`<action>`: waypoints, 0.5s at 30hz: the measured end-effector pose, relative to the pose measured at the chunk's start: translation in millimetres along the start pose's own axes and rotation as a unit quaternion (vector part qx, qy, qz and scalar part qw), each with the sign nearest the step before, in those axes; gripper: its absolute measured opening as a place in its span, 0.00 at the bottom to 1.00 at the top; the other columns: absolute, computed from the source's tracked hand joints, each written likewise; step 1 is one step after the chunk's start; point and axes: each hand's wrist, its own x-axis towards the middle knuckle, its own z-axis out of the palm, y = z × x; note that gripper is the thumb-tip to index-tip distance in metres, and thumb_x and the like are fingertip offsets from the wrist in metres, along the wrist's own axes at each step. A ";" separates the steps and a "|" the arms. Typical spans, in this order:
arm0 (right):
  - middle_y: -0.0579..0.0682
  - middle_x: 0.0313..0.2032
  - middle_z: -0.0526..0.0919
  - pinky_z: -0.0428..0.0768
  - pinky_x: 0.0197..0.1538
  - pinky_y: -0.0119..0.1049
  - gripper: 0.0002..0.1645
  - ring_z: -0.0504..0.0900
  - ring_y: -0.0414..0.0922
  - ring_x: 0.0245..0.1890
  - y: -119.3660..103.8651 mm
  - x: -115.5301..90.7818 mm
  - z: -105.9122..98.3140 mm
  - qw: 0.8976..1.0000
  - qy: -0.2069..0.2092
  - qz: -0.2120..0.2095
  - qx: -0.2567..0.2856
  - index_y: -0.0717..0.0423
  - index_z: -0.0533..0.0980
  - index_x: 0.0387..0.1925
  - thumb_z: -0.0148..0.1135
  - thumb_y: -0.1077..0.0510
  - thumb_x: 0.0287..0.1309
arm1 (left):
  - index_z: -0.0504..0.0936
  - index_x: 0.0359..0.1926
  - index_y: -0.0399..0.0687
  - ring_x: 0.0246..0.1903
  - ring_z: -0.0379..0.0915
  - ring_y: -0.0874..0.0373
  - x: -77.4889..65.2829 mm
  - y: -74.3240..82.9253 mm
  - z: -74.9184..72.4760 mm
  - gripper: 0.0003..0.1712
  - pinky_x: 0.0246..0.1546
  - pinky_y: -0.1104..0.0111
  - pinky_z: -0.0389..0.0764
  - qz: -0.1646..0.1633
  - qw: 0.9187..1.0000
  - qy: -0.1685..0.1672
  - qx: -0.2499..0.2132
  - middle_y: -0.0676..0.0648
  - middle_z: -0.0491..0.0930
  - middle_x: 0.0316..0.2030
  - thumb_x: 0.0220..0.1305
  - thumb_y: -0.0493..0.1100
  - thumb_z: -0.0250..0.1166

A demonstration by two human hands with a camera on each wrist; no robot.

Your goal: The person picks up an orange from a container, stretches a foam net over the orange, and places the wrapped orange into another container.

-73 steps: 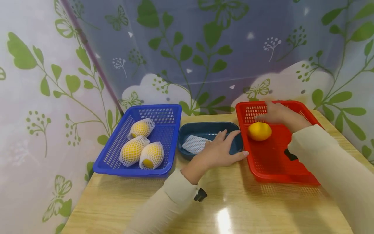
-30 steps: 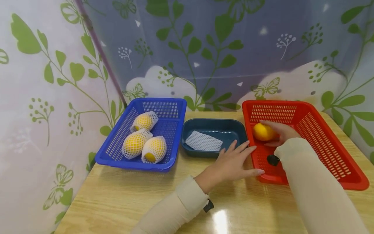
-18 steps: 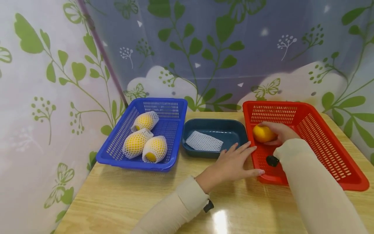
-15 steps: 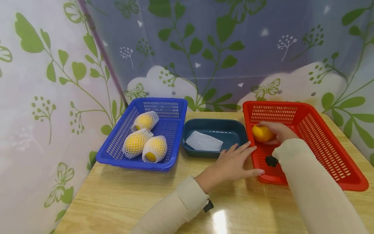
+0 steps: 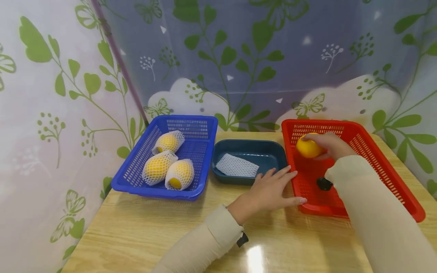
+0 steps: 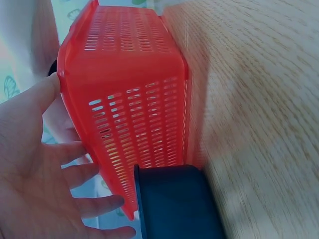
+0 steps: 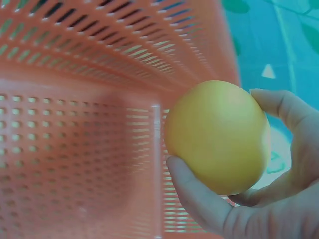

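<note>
My right hand (image 5: 329, 146) grips a smooth yellow-orange fruit (image 5: 308, 147), thumb on one side and fingers on the other. It holds the fruit above the floor of the red basket (image 5: 307, 185), near its left wall. In the right wrist view the fruit (image 7: 217, 137) looks round and bare; its exact kind is unclear. Spread and straight, the fingers of my left hand (image 5: 268, 191) rest at the left rim of the red basket. The left wrist view shows its thumb and fingers along that rim, with nothing held in the palm (image 6: 35, 179).
A dark teal dish (image 5: 266, 157) stands between the baskets, with a white foam net sleeve (image 5: 237, 165) lying in it. To the left, a blue basket (image 5: 194, 148) holds three yellow fruits in white foam nets. A patterned curtain hangs behind the wooden table (image 5: 153, 227).
My right hand has reached into the red basket, taken hold of the yellow fruit and raised it from the floor. My left hand moved from over the dish to the red basket's rim.
</note>
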 end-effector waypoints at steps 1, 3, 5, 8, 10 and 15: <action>0.69 0.61 0.56 0.80 0.52 0.50 0.51 0.63 0.63 0.57 -3.1 -2.3 -2.5 1.000 0.002 -0.009 -0.007 0.72 0.47 0.68 0.55 0.39 0.65 | 0.49 0.75 0.74 0.72 0.49 0.50 -0.2 -0.3 -0.4 0.47 0.67 0.43 0.56 -0.001 1.000 -0.001 -0.001 0.64 0.45 0.75 0.58 0.79 0.48; 0.70 0.59 0.57 0.80 0.51 0.51 0.53 0.64 0.64 0.55 -9.2 -7.7 -7.7 0.999 0.011 -0.024 -0.020 0.75 0.46 0.67 0.56 0.39 0.63 | 0.48 0.75 0.74 0.73 0.47 0.50 -0.6 -0.8 -0.9 0.47 0.67 0.43 0.56 -0.001 1.000 -0.002 -0.001 0.64 0.45 0.75 0.58 0.79 0.48; 0.70 0.58 0.58 0.81 0.50 0.50 0.54 0.67 0.63 0.53 -14.5 -12.6 -13.4 0.998 0.015 -0.041 -0.034 0.77 0.47 0.66 0.56 0.38 0.63 | 0.48 0.75 0.74 0.74 0.43 0.50 -1.1 -1.5 -0.4 0.47 0.67 0.43 0.55 0.003 1.000 0.000 0.001 0.64 0.45 0.75 0.58 0.79 0.48; 0.70 0.59 0.59 0.82 0.48 0.48 0.52 0.70 0.61 0.51 -21.4 -18.6 -21.8 0.997 0.014 -0.067 -0.047 0.77 0.48 0.67 0.56 0.39 0.64 | 0.48 0.75 0.73 0.75 0.37 0.51 -1.6 -2.1 1.3 0.47 0.68 0.43 0.54 0.009 1.000 0.007 0.011 0.63 0.44 0.75 0.59 0.79 0.47; 0.70 0.59 0.60 0.83 0.48 0.47 0.52 0.71 0.59 0.49 -27.2 -24.2 -26.9 0.995 0.015 -0.087 -0.055 0.77 0.48 0.67 0.55 0.39 0.64 | 0.47 0.75 0.73 0.75 0.34 0.51 -2.2 -2.7 2.6 0.46 0.68 0.42 0.53 0.012 1.000 0.014 0.014 0.62 0.44 0.75 0.60 0.78 0.45; 0.71 0.59 0.59 0.83 0.48 0.45 0.56 0.70 0.60 0.50 -43.7 -43.6 -31.7 0.987 0.045 -0.129 -0.083 0.77 0.44 0.68 0.59 0.40 0.62 | 0.48 0.75 0.72 0.74 0.38 0.48 -4.2 -9.3 -2.2 0.43 0.67 0.41 0.53 0.016 0.999 0.045 -0.015 0.60 0.46 0.75 0.63 0.77 0.42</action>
